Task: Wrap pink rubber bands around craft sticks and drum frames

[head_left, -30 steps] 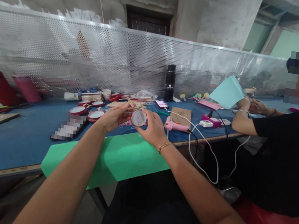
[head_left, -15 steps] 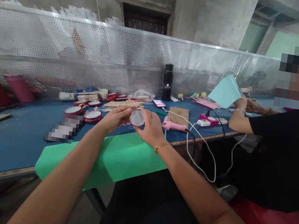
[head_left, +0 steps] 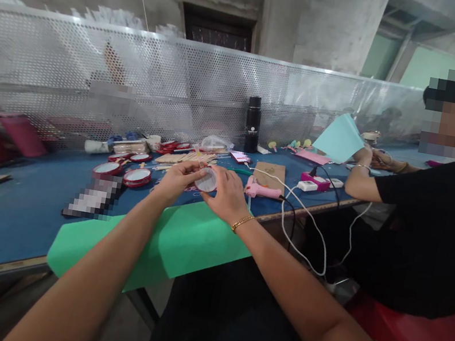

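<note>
Between both hands, just above the table's front part, is a small drum-like disc (head_left: 207,180) with a pale round face and a dark reddish rim. My right hand (head_left: 228,191) wraps round its right side, thumb below and fingers over the top. At its upper left edge, my left hand (head_left: 184,178) is closed in a pinch. A thin pale strand or stick shows above those fingertips; what exactly they grip is too small to make out. Similar red-rimmed discs (head_left: 136,177) lie on the table to the left. A green sheet (head_left: 181,238) hangs over the table edge beneath my forearms.
A pink glue gun (head_left: 265,191) lies right of my hands, with cables (head_left: 309,231) trailing off the edge. Behind are thin wooden sticks (head_left: 190,159), a phone (head_left: 239,157) and a black bottle (head_left: 252,125). A co-worker (head_left: 431,228) at right holds a light blue sheet (head_left: 340,138).
The disc has tilted, and my left fingers have come over its upper left edge, covering more of its face. My view has shifted slightly to the right.
</note>
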Demonstrator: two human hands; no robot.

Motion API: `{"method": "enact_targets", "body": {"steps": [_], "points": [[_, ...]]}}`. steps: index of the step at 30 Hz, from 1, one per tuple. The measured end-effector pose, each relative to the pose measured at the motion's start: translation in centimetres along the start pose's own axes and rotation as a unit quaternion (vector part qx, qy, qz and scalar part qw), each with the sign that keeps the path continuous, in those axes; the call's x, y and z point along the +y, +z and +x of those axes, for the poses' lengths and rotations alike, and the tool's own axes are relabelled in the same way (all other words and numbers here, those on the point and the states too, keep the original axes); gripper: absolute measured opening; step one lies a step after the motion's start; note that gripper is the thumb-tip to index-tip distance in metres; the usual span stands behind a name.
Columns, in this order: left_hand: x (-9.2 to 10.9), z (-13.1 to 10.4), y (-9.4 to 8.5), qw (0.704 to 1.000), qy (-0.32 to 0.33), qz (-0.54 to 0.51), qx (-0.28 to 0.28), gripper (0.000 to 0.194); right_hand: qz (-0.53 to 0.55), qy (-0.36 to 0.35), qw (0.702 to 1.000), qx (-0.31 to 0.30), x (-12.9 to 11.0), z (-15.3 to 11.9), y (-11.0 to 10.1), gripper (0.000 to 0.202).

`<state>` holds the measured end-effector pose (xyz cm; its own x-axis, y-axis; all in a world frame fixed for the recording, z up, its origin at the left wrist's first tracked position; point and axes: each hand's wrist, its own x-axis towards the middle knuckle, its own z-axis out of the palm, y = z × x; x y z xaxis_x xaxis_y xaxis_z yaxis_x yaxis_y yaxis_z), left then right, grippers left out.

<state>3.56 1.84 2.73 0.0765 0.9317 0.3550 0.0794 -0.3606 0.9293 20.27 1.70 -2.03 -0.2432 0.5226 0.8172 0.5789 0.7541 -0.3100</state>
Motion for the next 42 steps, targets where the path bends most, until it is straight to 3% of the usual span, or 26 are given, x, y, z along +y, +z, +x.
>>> {"method": "enact_targets", "body": {"steps": [9,17,31,36,42], "points": [[-0.8,0.4,0.5,0.998,0.016,0.037,0.038,0.034,-0.047,0.005,0.999,-0.002,-0.3,-0.1,-0.2,0.062],[-1.0,0.6,0.6,0.995,0.022,0.077,0.055,0.048,-0.095,0.009,0.995,-0.027,-0.7,-0.1,-0.6,0.066],[-0.5,0.4,0.3,0.995,0.003,0.06,0.079,0.051,-0.036,0.026,0.999,-0.023,-1.0,-0.4,-1.1,0.07],[-0.4,0.4,-0.2,0.996,0.003,0.047,0.081,0.048,0.034,0.059,0.997,0.038,-0.2,-0.2,-0.9,0.058],[-0.6,0.9,-1.2,0.99,0.014,-0.015,0.136,0.05,0.182,0.141,0.965,0.128,1.2,0.0,-0.1,0.047]]}}
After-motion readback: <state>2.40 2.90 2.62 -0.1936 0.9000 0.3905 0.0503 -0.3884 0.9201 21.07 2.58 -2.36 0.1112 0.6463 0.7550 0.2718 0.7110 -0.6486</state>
